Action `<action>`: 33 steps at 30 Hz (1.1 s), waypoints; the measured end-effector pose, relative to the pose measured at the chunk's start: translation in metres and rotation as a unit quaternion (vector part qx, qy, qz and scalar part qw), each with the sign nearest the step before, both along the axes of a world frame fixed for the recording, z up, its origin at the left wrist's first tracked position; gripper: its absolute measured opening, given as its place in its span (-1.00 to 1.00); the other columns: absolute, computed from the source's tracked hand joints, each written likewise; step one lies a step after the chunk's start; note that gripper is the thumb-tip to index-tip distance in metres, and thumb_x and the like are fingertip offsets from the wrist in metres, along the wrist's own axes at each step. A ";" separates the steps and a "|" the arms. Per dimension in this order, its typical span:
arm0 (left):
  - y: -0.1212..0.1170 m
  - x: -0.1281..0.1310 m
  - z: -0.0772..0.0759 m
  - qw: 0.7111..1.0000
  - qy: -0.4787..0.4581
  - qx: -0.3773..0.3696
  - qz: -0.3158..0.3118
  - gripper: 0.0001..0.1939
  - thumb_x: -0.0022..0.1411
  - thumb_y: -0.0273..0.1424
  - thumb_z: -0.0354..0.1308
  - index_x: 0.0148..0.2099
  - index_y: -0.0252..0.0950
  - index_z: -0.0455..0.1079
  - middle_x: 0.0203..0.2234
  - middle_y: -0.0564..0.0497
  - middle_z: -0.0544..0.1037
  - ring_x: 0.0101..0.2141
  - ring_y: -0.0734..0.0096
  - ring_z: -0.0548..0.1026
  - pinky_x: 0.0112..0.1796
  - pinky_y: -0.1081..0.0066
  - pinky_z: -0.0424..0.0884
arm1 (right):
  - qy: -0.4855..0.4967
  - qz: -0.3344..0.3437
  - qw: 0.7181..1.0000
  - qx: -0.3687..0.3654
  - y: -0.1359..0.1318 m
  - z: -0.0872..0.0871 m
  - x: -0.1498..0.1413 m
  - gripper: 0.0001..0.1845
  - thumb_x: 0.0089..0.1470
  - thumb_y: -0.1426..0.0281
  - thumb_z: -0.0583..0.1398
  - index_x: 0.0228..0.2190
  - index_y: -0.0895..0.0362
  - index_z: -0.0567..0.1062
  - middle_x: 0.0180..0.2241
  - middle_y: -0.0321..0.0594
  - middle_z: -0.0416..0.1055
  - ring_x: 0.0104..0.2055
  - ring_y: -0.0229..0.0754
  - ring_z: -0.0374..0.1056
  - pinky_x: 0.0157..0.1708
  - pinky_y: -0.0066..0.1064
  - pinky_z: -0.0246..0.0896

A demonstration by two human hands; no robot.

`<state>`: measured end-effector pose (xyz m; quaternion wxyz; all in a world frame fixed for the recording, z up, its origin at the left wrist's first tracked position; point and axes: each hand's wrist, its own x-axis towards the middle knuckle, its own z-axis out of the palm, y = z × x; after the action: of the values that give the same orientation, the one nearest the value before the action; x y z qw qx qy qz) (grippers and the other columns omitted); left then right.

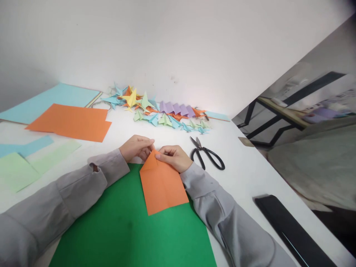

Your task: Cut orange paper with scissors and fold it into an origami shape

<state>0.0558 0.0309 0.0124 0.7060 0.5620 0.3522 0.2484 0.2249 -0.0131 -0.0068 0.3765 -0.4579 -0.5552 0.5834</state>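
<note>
A piece of orange paper point(165, 191) lies over the top edge of a green sheet point(130, 226). Its far end is folded to a point, with a creased flap along the left side. My left hand point(137, 147) pinches the paper at the tip of that point, fingers curled. Close beside it, my right hand point(175, 157) grips the folded end, with the thumb pressed on top of the paper. Its other fingers are partly hidden behind the sheet.
Black-handled scissors point(207, 152) lie right of my hands. Orange sheets point(72, 122), a blue sheet point(50, 102) and green pieces point(18, 170) are at left. Folded paper shapes point(132, 98) and pleated purple paper point(176, 108) line the wall. A black case point(289, 226) sits at right.
</note>
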 end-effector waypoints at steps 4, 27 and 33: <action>0.001 0.000 -0.002 1.000 0.001 0.012 0.017 -0.71 -0.15 -0.26 0.27 -0.55 -0.41 0.35 -0.74 0.07 0.41 -0.70 0.57 0.37 -0.64 0.56 0.30 | -0.012 -0.003 1.000 0.011 0.001 0.000 0.000 -0.65 -0.27 0.16 0.30 -0.60 0.21 0.42 -0.71 -0.40 0.24 -0.68 -0.42 0.07 -0.66 -0.53 -0.10; 0.002 -0.003 -0.005 0.990 0.042 0.103 -0.087 -0.93 -0.09 -0.49 0.19 -0.52 -0.43 0.40 -0.75 0.04 0.44 -0.68 0.53 0.43 -0.61 0.57 0.37 | -0.078 0.070 0.994 0.005 0.003 0.008 0.003 -0.73 -0.29 0.26 0.29 -0.68 0.23 0.43 -0.75 -0.41 0.19 -0.67 -0.43 0.01 -0.66 -0.51 -0.13; 0.004 -0.005 -0.005 0.988 0.040 0.107 -0.107 -0.91 -0.10 -0.47 0.21 -0.52 -0.43 0.41 -0.75 0.04 0.45 -0.68 0.54 0.43 -0.61 0.58 0.37 | -0.078 0.077 0.994 0.013 0.002 0.009 0.001 -0.72 -0.29 0.25 0.29 -0.67 0.23 0.43 -0.74 -0.41 0.21 -0.67 -0.43 0.03 -0.65 -0.52 -0.11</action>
<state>0.0509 0.0348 0.0071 0.6499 0.6780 0.2892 0.1851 0.2263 -0.0114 0.0020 0.2920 -0.4524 -0.6242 0.5660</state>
